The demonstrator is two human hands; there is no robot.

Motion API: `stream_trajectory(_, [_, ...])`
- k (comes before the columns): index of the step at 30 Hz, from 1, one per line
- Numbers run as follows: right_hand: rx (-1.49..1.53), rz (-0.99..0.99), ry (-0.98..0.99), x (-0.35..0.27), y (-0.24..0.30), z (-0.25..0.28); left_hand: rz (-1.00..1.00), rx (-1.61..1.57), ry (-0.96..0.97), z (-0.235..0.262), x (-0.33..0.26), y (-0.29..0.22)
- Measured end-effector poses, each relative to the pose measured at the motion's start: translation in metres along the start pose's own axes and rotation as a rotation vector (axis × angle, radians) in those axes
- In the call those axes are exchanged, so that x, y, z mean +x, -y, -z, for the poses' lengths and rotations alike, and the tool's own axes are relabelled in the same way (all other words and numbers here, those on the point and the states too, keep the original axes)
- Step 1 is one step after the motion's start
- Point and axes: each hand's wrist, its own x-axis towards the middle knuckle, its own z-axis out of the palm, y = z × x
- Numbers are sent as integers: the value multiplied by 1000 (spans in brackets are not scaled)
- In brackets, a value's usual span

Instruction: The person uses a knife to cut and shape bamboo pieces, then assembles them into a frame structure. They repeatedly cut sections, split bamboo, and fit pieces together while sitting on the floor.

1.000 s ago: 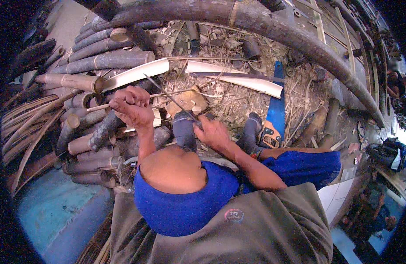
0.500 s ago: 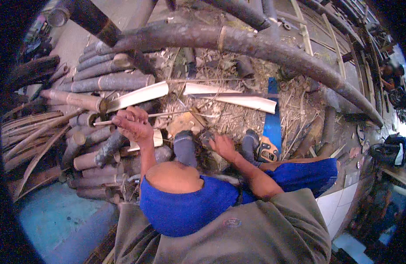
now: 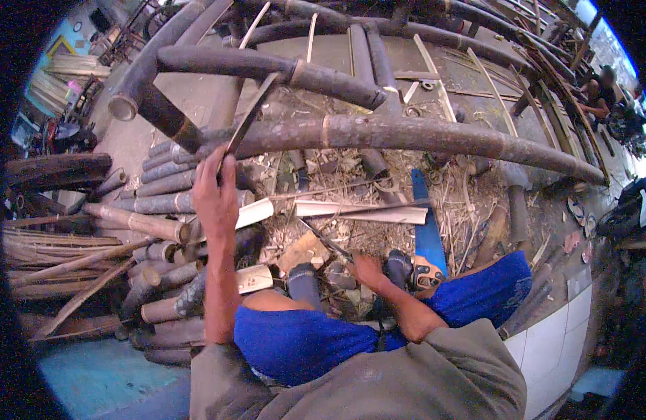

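My left hand is raised at the left, its fingers closed round the lower end of a narrow bamboo strip. The strip slants up and away, crossing in front of a thick bamboo pole. Between my feet my right hand grips a knife; the handle is mostly hidden in the fist and the blade points up to the left. Just beyond the knife lies a pale split bamboo piece, with a dark strip over it. Another split piece shows beside my left wrist.
A blue handsaw lies right of my feet. Cut bamboo lengths are stacked at the left, near a bundle of strips. A long thick bamboo pole spans the far side. Shavings cover the ground. Another person sits far right.
My left hand has risen and moved away from me, and the strip in it has swung from level to steeply upward. The right hand keeps the knife low. The view has tilted up.
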Motion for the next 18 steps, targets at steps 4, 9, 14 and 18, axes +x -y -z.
stream_trajectory(4, [-16,-60,-96,12,-33,-40,-257,344,203,-17,89,-61])
stream_trajectory(9, [111,-70,0,12,-7,-35,-469,521,362,-68,170,-57])
stream_trajectory(14, [114,-35,-153,7,-3,-38,-482,537,466,-125,203,-58])
stream_trajectory(18, [195,-114,-121,7,-5,-28,-448,580,546,-147,207,-73])
